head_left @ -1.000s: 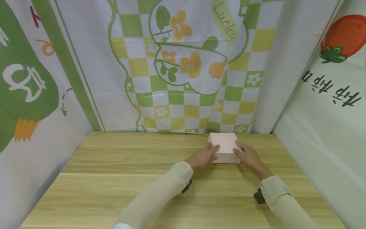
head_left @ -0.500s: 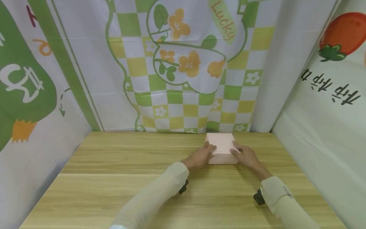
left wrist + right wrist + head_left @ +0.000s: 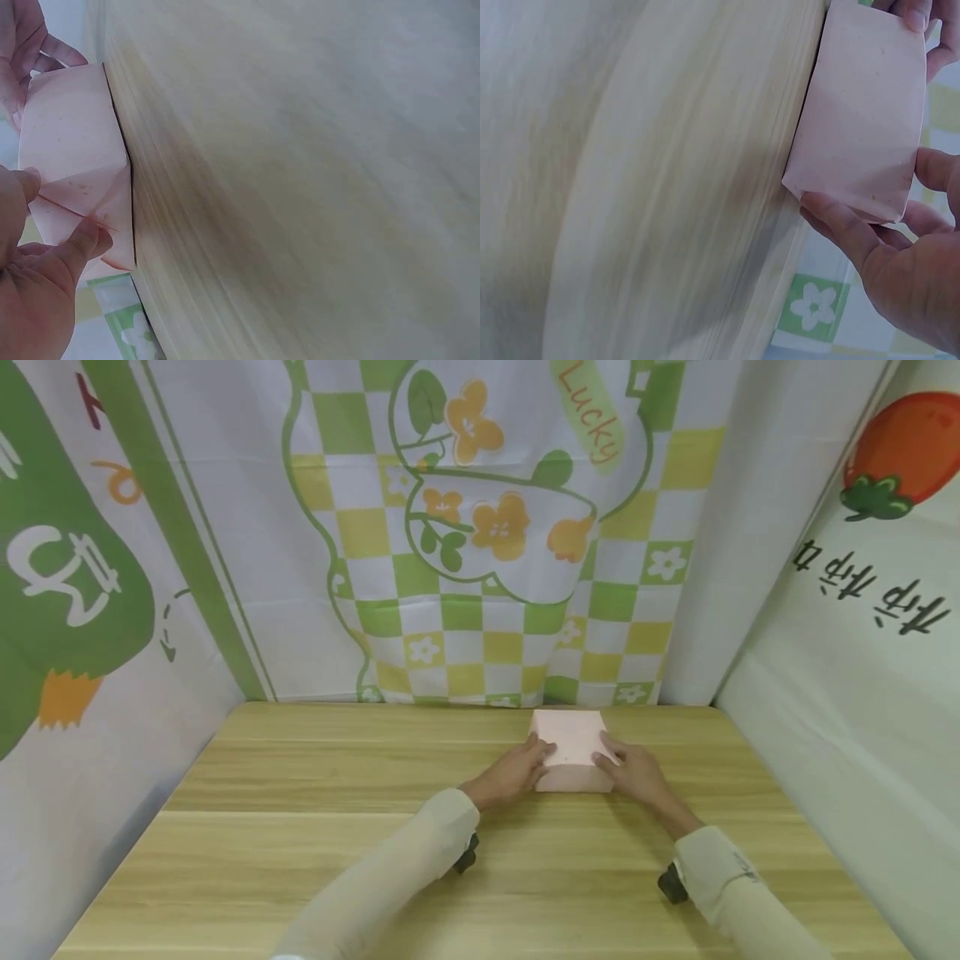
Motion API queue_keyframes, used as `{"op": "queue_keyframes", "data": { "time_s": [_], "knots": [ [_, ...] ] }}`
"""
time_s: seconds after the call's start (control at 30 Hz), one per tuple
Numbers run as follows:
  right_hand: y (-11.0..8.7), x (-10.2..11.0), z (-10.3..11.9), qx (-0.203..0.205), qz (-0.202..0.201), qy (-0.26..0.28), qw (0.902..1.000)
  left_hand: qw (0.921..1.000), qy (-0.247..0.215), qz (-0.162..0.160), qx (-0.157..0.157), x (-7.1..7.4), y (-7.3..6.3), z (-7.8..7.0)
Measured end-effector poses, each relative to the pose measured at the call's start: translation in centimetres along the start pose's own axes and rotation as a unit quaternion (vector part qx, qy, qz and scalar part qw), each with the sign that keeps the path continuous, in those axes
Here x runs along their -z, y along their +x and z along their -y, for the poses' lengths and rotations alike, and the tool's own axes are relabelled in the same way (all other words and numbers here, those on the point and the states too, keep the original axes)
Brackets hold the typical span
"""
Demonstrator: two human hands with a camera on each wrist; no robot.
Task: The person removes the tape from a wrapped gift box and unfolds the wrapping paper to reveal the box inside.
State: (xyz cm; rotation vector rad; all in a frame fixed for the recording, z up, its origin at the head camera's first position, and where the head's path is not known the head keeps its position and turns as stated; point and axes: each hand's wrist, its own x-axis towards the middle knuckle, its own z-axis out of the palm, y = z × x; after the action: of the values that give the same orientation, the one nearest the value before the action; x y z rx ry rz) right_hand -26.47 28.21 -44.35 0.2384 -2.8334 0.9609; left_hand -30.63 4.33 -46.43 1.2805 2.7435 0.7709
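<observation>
A pink box (image 3: pixel 570 739) sits on the worktop (image 3: pixel 225 818) near the far edge, closer to the far right corner than the far left. The left hand (image 3: pixel 507 774) and right hand (image 3: pixel 641 775) grip its opposite sides, partly covering them; its underside is hidden, and the head view cuts off both sleeves (image 3: pixel 393 870).

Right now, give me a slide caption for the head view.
Left grip and right grip hold a pale pink box from opposite sides on a wooden table, near a checkered cloth.
</observation>
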Motion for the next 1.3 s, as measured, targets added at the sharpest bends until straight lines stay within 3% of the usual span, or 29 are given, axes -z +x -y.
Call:
{"op": "queue_keyframes", "data": {
  "time_s": [0.3,0.8,1.1,1.3],
  "knots": [
    [-0.2,-0.8,1.2,-0.009,0.001,0.003,1.0,0.9991,-0.041,-0.005,0.006,0.2,-1.3,0.7],
    [-0.1,-2.5,2.6,-0.01,0.006,0.033,0.9994,0.998,-0.054,-0.002,0.034,0.8,-3.4,1.8],
    [0.1,-3.9,3.9,-0.004,0.009,0.035,0.9993,0.997,-0.067,-0.026,0.027,1.3,-5.2,3.0],
    [0.0,-4.5,4.9,-0.009,0.01,0.037,0.9992,0.9968,-0.073,-0.024,0.023,1.8,-6.4,3.5]
  ]
}}
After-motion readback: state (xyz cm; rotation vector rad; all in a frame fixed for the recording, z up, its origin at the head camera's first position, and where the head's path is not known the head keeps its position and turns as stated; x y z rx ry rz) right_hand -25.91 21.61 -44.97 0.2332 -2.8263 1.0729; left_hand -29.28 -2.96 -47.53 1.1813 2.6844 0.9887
